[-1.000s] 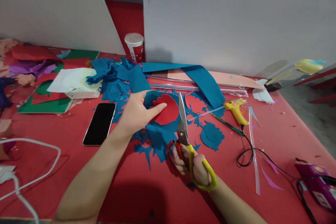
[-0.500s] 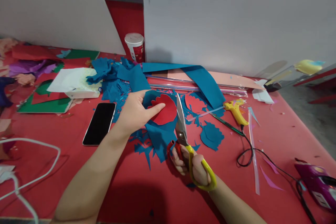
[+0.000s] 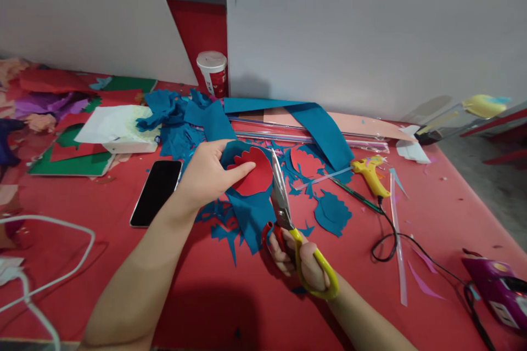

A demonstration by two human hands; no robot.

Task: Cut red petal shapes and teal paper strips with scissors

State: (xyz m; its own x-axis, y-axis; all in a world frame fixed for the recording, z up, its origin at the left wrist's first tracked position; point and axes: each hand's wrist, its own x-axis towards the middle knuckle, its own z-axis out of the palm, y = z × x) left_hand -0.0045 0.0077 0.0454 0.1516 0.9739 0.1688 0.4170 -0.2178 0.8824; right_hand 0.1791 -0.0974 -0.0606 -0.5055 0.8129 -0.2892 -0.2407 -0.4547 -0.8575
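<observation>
Between thumb and fingers, my left hand (image 3: pixel 208 175) pinches a red scallop-edged paper cutout (image 3: pixel 256 176) laid over blue paper (image 3: pixel 255 211). My right hand (image 3: pixel 302 258) grips scissors (image 3: pixel 284 208) with one yellow and one red handle; fingers sit in the loops. The blades point up and away along the right edge of the red cutout, and look nearly closed. Whether paper lies between them I cannot tell. Another red cutout (image 3: pixel 307 162) lies just right of the blades, and a scalloped blue cutout (image 3: pixel 332 213) rests farther right.
Blue scraps (image 3: pixel 179 140) and a long blue strip (image 3: pixel 325 129) lie behind my hands. A black-screened phone (image 3: pixel 156 193) is at left. Rightward are a yellow glue gun (image 3: pixel 371 175) with its cord and a purple device (image 3: pixel 496 288). A lidded cup (image 3: pixel 213 74) stands by the white panel.
The scissor blades have tilted slightly left and look more closed. My left hand and the red cutout have shifted a little left.
</observation>
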